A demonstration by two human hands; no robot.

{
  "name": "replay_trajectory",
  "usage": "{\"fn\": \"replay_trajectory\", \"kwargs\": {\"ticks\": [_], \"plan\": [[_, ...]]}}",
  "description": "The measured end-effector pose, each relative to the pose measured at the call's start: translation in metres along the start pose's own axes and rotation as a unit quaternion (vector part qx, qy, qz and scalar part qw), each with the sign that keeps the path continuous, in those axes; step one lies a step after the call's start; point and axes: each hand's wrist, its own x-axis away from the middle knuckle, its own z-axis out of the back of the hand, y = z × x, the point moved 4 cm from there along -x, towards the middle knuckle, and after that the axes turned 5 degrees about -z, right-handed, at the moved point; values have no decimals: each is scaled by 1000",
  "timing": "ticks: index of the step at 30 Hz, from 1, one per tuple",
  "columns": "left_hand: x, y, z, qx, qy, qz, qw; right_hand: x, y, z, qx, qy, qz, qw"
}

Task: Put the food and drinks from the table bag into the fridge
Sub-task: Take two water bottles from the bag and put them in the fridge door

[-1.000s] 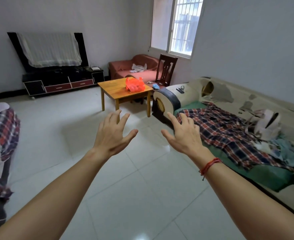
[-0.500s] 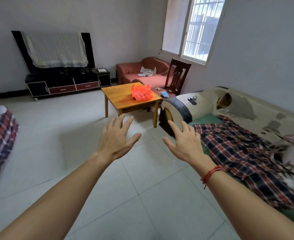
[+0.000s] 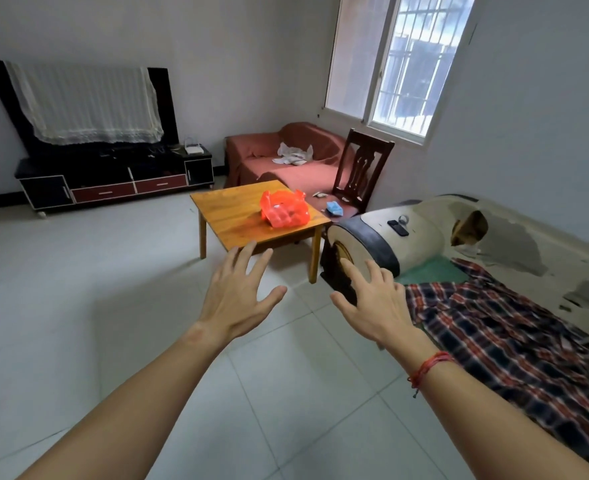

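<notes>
- Red bag (image 3: pixel 285 211) sits on the wooden table (image 3: pixel 230 216), apparently unemptied; contents indistinct.
- My left hand (image 3: pixel 237 301) and right hand (image 3: pixel 377 308) are held out, fingers spread, gripping nothing, well short of the table.
- No fridge in view.
- Assessment: nothing transferred; every step remains.

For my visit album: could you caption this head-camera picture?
Open left hand and right hand stretch toward the red plastic bag on a wooden table.

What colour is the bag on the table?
The plastic bag is bright orange-red, seen best in the head view.
</notes>
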Motion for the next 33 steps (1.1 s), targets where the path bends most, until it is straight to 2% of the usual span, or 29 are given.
{"fn": "replay_trajectory", "kwargs": {"ticks": [14,23,33], "plan": [[-211,-65,-98,10,-20,-6,1000,-226,24,-59,-25,-25,-23,999],[-375,-96,-160,-2,-22,23,1000,-409,58,-94,-18,-45,-4,999],[-491,-144,-215,-33,-43,50,997,-551,62,-139,-18,-73,25,997]]}}
